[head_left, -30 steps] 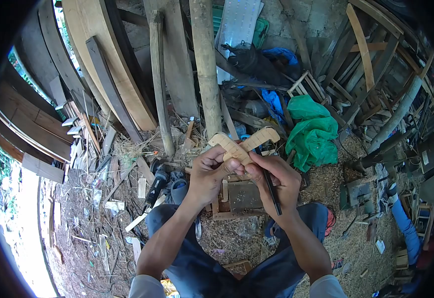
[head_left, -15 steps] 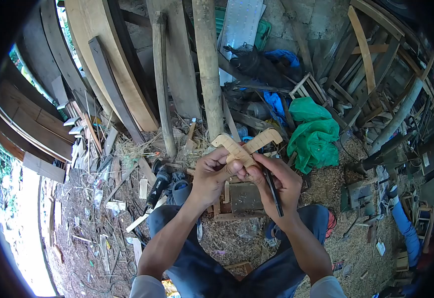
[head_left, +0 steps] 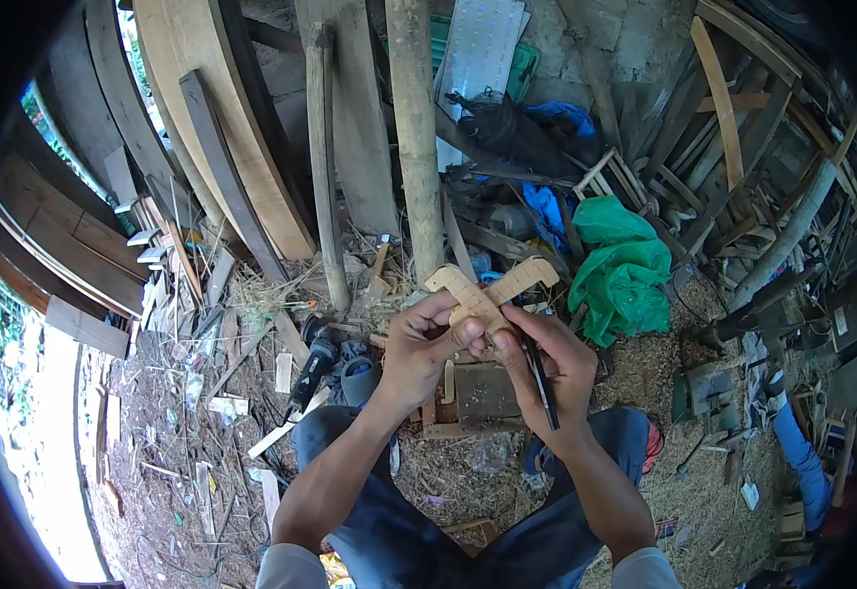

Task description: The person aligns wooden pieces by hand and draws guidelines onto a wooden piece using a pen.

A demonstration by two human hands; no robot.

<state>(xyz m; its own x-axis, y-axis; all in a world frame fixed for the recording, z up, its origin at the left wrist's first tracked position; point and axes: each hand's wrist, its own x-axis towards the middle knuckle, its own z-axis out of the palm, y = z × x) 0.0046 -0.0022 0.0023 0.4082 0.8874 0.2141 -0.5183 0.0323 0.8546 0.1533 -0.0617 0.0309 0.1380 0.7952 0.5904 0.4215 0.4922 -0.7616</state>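
Note:
Two curved, pale carved wooden pieces with rounded ends and thin marked lines meet in a V above my lap. My left hand [head_left: 420, 346] is closed on the left wooden piece [head_left: 464, 288], thumb pressed on its lower end. The right wooden piece [head_left: 523, 281] slants up and to the right from between my hands. My right hand [head_left: 558, 365] is closed, with fingers and thumb against the lower ends of the pieces, and also holds a dark pencil [head_left: 543, 388] that points down. My fingers hide where the pieces meet, so I cannot tell whether they are joined.
Below my hands a wooden block [head_left: 487, 391] stands on the shaving-strewn ground. A dark power tool [head_left: 312, 373] lies to the left, and a green plastic sheet [head_left: 623, 275] to the right. Boards [head_left: 237, 128] and a pole [head_left: 414, 137] stand ahead.
The wooden pieces have tilted slightly, and their upper ends sit a little lower or further right. Both hands keep their hold; the pencil has barely moved.

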